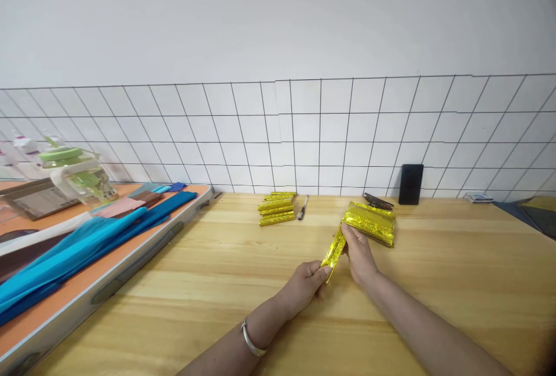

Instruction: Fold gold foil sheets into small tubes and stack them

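Gold foil strip (pixel 334 251) is what both hands are on right now, and it's sitting on the wooden table (pixel 217 283) just in front of the stack of gold foil sheets (pixel 372 222), on the side toward the person. Its long axis runs diagonally: the far end points up and right toward that stack, the near end comes down and left toward the person.

Left hand (pixel 304 286) is pinching the near lower end of the strip between thumb and fingers, so it's closed on the foil. Right hand (pixel 358 254) is over the far upper end, fingers curled down on it right where it meets the stack's near corner. Looks like a grip too, though the fingertips are partly hidden by the foil. So the right hand is the one closer to the stack, the left is further back from it. There's a silver bracelet (pixel 252 338) on the left wrist.

Left of the stack, well apart from it, there's a little pile of folded gold pieces (pixel 277 209), with a pen (pixel 303 208) just beside that pile on the stack's side. Behind the stack, a dark comb-looking thing (pixel 377 201) and a black phone (pixel 410 183) leaning on the tiled wall (pixel 304 132). Way off to the left of the stack, blue cloth (pixel 78 245) on an orange-topped table (pixel 78 289).
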`<act>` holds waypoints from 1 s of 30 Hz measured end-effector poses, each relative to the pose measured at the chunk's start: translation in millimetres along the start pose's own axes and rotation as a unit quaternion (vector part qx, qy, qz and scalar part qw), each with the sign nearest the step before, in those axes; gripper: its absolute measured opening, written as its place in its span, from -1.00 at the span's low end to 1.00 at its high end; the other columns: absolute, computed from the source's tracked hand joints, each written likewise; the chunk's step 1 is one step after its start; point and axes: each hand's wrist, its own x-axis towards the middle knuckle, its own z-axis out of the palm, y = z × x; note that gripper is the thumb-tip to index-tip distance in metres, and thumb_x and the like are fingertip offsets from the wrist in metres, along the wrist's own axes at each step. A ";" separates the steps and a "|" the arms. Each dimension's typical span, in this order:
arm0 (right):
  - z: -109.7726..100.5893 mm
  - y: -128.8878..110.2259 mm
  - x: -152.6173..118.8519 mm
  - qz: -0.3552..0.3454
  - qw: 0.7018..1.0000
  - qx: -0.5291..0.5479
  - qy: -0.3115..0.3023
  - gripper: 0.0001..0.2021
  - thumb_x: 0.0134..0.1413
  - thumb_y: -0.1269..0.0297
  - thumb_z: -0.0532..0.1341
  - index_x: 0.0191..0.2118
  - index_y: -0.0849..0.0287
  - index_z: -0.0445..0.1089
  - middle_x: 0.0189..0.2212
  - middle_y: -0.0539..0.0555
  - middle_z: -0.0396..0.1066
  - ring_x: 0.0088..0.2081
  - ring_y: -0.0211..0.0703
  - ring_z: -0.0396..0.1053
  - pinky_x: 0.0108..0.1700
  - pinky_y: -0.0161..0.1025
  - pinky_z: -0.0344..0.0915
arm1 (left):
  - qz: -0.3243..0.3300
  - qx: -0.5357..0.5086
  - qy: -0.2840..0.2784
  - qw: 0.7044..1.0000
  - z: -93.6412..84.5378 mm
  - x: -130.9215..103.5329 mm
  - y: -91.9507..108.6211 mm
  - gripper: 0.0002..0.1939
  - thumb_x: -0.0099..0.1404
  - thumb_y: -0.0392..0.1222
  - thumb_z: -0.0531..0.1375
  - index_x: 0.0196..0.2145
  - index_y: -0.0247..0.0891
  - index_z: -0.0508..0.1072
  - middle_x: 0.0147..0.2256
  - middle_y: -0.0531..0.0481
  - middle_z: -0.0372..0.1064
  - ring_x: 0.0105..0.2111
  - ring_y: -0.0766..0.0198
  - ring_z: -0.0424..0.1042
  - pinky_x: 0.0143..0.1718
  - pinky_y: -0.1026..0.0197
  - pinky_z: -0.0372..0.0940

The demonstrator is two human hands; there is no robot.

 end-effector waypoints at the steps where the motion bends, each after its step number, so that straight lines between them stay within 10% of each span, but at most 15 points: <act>1: -0.2 -0.1 0.5 -0.002 1.000 -0.002 0.002 -0.64 0.01 -0.10 0.13 -0.46 0.13 0.31 -0.56 -0.04 0.28 -0.55 -0.25 0.14 -0.51 -0.30 0.03 | -0.003 0.001 0.005 1.000 0.6 0.0 -0.3 -0.47 0.14 0.29 0.06 -0.53 -0.31 0.28 -0.71 0.14 0.15 -0.69 0.43 0.10 -0.60 0.34 -0.02; 30: 10.6 10.3 -25.4 -0.021 0.987 -0.061 -0.146 -0.66 0.08 0.00 0.13 -0.51 0.17 0.25 -0.64 -0.07 0.16 -0.55 -0.27 0.11 -0.49 -0.32 0.04 | 0.033 -0.094 0.109 0.989 1.9 5.2 -5.9 -0.53 0.19 0.23 0.06 -0.49 -0.30 0.26 -0.72 0.16 0.11 -0.73 0.43 0.09 -0.65 0.35 0.04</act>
